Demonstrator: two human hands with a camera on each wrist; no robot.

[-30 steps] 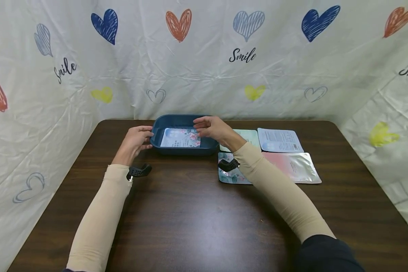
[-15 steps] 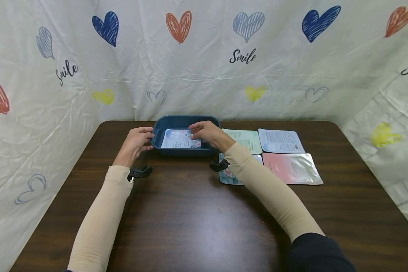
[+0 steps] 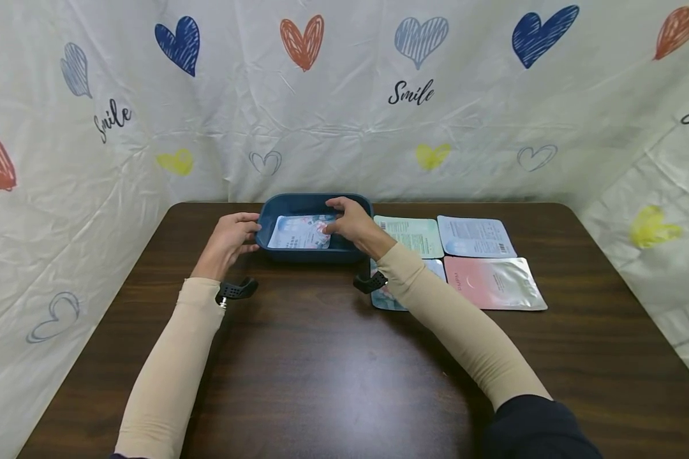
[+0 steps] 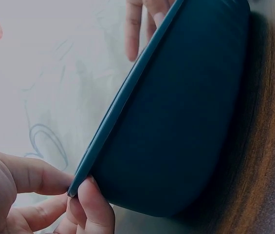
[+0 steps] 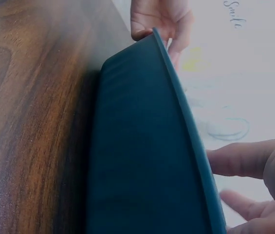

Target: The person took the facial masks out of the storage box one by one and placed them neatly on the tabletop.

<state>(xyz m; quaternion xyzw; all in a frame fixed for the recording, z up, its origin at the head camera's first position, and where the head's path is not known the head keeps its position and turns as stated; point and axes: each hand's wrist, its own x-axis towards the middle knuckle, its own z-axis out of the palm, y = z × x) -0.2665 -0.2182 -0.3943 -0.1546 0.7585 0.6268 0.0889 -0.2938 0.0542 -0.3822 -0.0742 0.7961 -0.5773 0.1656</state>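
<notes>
At the table's back stands a dark blue plastic bin point(image 3: 312, 256). My left hand point(image 3: 229, 241) pinches the rim at its left end; the left wrist view shows the thumb and fingertips point(image 4: 96, 200) on either side of that rim. Inside the bin lies a pale blue face mask packet point(image 3: 295, 233) with a floral print. My right hand point(image 3: 356, 223) reaches over the bin, its thumb at the packet's right edge and its other fingers spread away from the thumb. From the right wrist, the bin's wall point(image 5: 142, 146) hides the packet and those fingertips.
Right of the bin, face mask packets lie flat in two rows: a green one point(image 3: 416, 236), a pale blue one point(image 3: 476, 237), a pink and silver one point(image 3: 494, 284) and a floral one point(image 3: 387, 298), partly under my right wrist. A white printed curtain point(image 3: 333, 121) hangs behind the table point(image 3: 321, 357).
My right hand has come down and left into the bin, and its fingers have spread apart. The packet inside has shifted slightly left. My left hand stays at the rim.
</notes>
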